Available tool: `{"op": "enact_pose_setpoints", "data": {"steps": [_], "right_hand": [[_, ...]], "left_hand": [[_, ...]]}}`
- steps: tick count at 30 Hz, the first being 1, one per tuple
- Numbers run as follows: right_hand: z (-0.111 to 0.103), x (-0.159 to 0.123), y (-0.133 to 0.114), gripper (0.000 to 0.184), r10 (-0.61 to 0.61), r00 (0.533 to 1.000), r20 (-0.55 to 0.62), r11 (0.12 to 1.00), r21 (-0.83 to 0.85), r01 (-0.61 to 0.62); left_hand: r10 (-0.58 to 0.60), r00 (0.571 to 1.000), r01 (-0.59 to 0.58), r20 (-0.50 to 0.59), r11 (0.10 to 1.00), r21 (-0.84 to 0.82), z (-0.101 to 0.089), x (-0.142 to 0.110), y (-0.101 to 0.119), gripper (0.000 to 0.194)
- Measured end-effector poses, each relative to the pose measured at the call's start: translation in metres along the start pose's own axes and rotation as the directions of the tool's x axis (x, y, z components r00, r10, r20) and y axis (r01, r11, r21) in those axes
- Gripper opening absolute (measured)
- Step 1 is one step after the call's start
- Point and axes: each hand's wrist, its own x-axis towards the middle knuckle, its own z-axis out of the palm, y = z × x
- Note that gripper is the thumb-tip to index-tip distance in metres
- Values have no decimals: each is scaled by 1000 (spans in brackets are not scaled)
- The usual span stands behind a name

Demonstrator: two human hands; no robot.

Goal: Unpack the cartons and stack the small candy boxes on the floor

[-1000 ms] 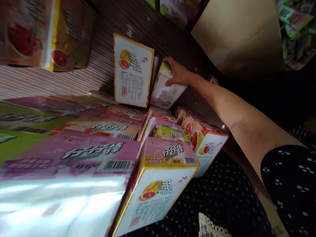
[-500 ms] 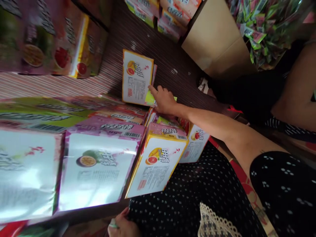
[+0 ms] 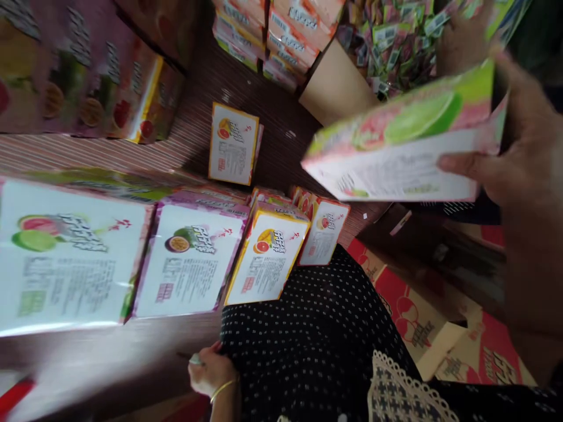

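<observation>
On the right, my right hand (image 3: 519, 140) grips a box (image 3: 422, 176) with a lime picture, green and pink edges and a white printed side. The box is tilted in the air and a little blurred, its thumb side toward me. My left hand (image 3: 213, 369), with a thin bracelet at the wrist, is low beside the dotted black dress. Its fingers are curled, and a small pale piece with a dark thin tip shows at them. Near it stands a row of boxes: a lime one (image 3: 79, 252), a passion fruit one (image 3: 189, 258) and a yellow-edged grapefruit one (image 3: 268, 252).
Another grapefruit box (image 3: 233, 143) stands apart on the dark striped surface. Stacked boxes (image 3: 109, 76) fill the upper left, more stacks (image 3: 290, 35) the top. An open carton (image 3: 338, 82) borders many small packets (image 3: 391, 53). Red and tan cartons (image 3: 409, 316) lie lower right.
My right hand has left the small yellow-edged box and come back to the right, now holding a lime box. My left hand has come further into view.
</observation>
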Motion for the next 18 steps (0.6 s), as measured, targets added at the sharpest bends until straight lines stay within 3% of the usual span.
{"op": "enact_pose_setpoints", "data": {"steps": [1,3,5,8,9,10,13,17,18], "right_hand": [[-5,-10,9,77,70,993,94,996,55,-76],[11,-27,32,84,179,937,299,956,171,-237],[51,-39,56,91,238,827,509,888,231,-398],[126,-49,81,100,252,640,726,744,277,-608],[149,-50,85,99,228,614,756,723,291,-626],[169,-50,87,95,200,621,758,725,312,-614],[205,-47,86,84,108,717,689,797,372,-477],[207,-32,78,83,85,677,731,776,378,-505],[206,-23,75,79,103,688,718,757,393,-522]], "left_hand": [[-2,1000,2,3,1000,-3,-1,0,2,36],[-7,1000,7,5,1000,-1,-3,0,5,35],[-12,1000,12,9,1000,7,-2,2,5,35],[-12,1000,11,26,1000,20,1,4,0,34],[-14,1000,14,20,1000,20,2,5,-1,33],[-18,1000,18,17,1000,19,3,5,-3,34],[-18,999,16,27,999,41,5,3,-5,36],[-34,995,26,94,996,87,5,2,-5,42],[-48,993,40,105,996,79,6,1,-6,43]]}}
